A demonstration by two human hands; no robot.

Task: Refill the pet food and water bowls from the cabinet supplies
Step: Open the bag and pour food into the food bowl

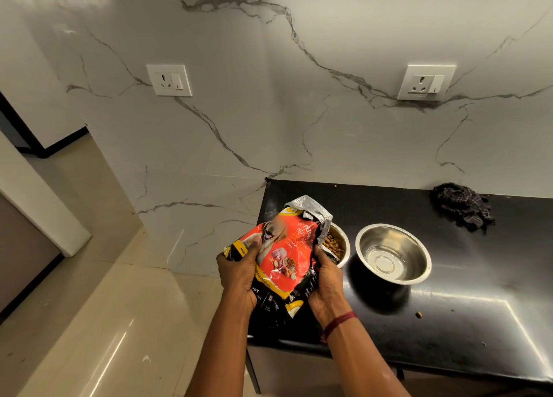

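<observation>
Head view: left hand (239,272), right hand (326,280), grip clenched on food bag (278,256) sides, mouth over kibble bowl (346,242). Bag soft, crinkly, likely slippery; hold mid flanks, support bottom.

Legible print is confined to the pet food bag (284,256).

- Upper orange panel, white capitals: "PUP" over "NUT". Both words are cut off where the torn top folds over.
- Just below, small white lines read roughly "Protein" and "Fibre", partly blurred.
- Yellow band at the left edge: "Made". The rest is covered by the left hand (239,274).
- Lower black panel, white capitals: "PPY" above "ON". The leading letters are hidden behind the same hand.
- Curved yellow band: small dark print, too blurred to read.
</observation>
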